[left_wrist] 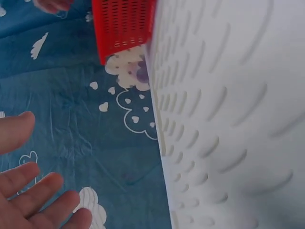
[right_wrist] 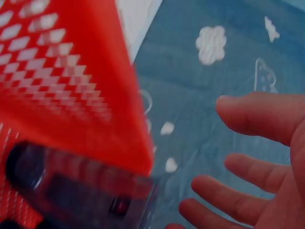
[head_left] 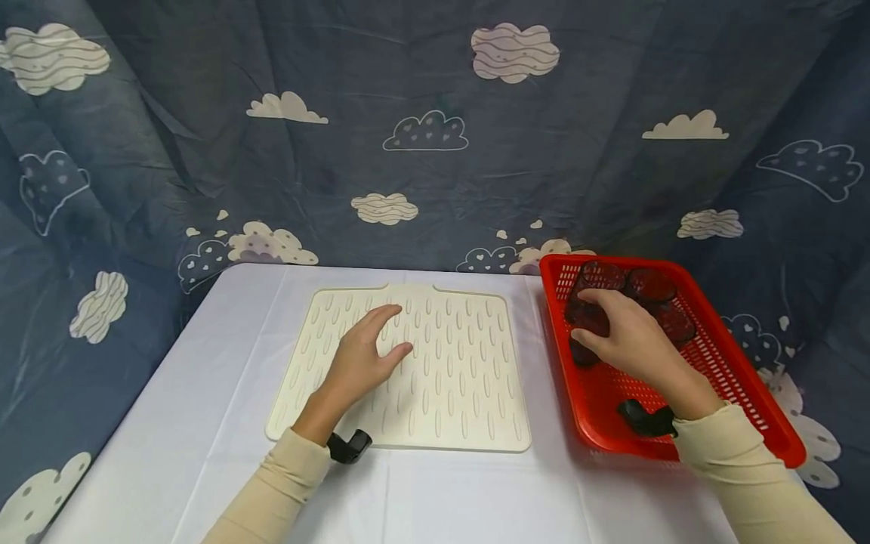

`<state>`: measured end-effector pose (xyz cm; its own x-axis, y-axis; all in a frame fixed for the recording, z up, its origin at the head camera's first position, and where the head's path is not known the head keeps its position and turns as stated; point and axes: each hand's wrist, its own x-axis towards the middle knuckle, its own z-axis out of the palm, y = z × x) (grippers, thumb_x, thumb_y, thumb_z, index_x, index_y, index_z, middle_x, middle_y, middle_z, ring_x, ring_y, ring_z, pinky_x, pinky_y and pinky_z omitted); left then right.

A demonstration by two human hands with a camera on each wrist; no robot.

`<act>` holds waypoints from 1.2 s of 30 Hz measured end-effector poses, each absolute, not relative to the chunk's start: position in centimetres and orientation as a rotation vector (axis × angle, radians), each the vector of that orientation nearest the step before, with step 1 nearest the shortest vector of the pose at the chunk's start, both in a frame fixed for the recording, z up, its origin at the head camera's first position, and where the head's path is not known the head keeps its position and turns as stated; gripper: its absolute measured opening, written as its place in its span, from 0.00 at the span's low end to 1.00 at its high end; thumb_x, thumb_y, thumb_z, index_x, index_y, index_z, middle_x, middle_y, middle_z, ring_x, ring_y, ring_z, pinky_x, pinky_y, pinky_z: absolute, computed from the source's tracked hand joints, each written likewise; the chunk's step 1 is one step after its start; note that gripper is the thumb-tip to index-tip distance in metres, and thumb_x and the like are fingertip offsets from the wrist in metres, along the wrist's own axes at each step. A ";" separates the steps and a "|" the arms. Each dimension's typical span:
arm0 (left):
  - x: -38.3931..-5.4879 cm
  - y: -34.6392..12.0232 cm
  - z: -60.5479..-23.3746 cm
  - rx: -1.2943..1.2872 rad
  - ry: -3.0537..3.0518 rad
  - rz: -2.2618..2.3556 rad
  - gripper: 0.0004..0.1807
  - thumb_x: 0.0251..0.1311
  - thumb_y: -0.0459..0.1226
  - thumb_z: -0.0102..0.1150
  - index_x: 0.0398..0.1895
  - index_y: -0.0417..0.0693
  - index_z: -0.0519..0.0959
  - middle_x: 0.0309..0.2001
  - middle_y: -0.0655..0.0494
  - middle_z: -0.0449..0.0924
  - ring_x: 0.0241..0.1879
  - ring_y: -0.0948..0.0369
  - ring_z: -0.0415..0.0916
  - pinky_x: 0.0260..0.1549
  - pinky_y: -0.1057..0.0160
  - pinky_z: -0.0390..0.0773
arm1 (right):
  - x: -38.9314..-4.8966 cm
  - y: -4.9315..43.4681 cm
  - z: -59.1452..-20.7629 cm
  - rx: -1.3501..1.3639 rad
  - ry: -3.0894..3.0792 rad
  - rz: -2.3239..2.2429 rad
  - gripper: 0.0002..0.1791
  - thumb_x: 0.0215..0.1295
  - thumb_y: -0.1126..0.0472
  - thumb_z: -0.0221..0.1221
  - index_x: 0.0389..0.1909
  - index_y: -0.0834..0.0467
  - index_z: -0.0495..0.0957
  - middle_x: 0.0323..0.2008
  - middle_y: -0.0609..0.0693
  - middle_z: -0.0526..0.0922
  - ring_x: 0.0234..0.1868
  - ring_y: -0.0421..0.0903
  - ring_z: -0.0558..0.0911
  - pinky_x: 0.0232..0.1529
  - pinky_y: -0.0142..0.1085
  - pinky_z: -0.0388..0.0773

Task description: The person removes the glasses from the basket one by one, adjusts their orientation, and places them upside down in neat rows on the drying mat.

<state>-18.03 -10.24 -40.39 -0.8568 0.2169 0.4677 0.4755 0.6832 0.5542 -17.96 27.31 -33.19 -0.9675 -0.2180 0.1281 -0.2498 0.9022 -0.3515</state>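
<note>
My left hand (head_left: 360,363) hovers above the cream ridged board (head_left: 462,363), its thumb and fingers spread apart around nothing. In the left wrist view that same hand (left_wrist: 33,191) shows relaxed, bare fingers. Over the red plastic basket (head_left: 569,393) my right hand (head_left: 632,332) reaches in, thumb and fingers parted near the dark translucent glasses (head_left: 650,285). Several of these glasses stand or lie together in the basket's far part; the hand partly hides them. The right wrist view has one glass (right_wrist: 86,191) inside the basket, apart from the right hand (right_wrist: 257,181).
A white cloth covers the table (head_left: 224,393). The basket stands at the table's right side, beside the board. Behind and around the table hangs a dark blue curtain (head_left: 408,174) with cloud prints. A black strap device (head_left: 350,446) sits on the left wrist, another (head_left: 646,418) on the right.
</note>
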 end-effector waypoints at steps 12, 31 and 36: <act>-17.9 -9.4 -41.9 -0.430 -2.510 -1.392 0.30 0.59 0.37 0.68 0.65 0.42 0.73 0.64 0.45 0.76 0.63 0.47 0.76 0.55 0.49 0.81 | -20.1 31.7 -35.2 0.284 -3.006 0.519 0.36 0.58 0.58 0.68 0.64 0.70 0.66 0.61 0.75 0.70 0.60 0.72 0.69 0.62 0.69 0.64; -17.4 -8.9 -42.8 -0.363 -2.618 -1.468 0.33 0.59 0.39 0.68 0.67 0.42 0.70 0.66 0.44 0.75 0.65 0.47 0.74 0.57 0.48 0.80 | -21.9 31.2 -35.6 0.194 -3.156 0.384 0.47 0.57 0.49 0.68 0.69 0.71 0.59 0.59 0.78 0.69 0.58 0.75 0.68 0.59 0.71 0.65; -17.3 -8.9 -42.9 -0.356 -2.637 -1.455 0.33 0.59 0.39 0.68 0.68 0.41 0.70 0.66 0.44 0.74 0.65 0.47 0.74 0.57 0.48 0.80 | -21.8 31.0 -35.3 0.196 -3.157 0.352 0.48 0.55 0.49 0.69 0.69 0.70 0.60 0.58 0.77 0.69 0.58 0.74 0.68 0.59 0.71 0.67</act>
<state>-17.28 -8.93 -42.86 -0.9666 0.1515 0.2069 0.2558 0.5134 0.8192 -21.77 31.01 -35.32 -0.9916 -0.1264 -0.0272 -0.1173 0.9680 -0.2219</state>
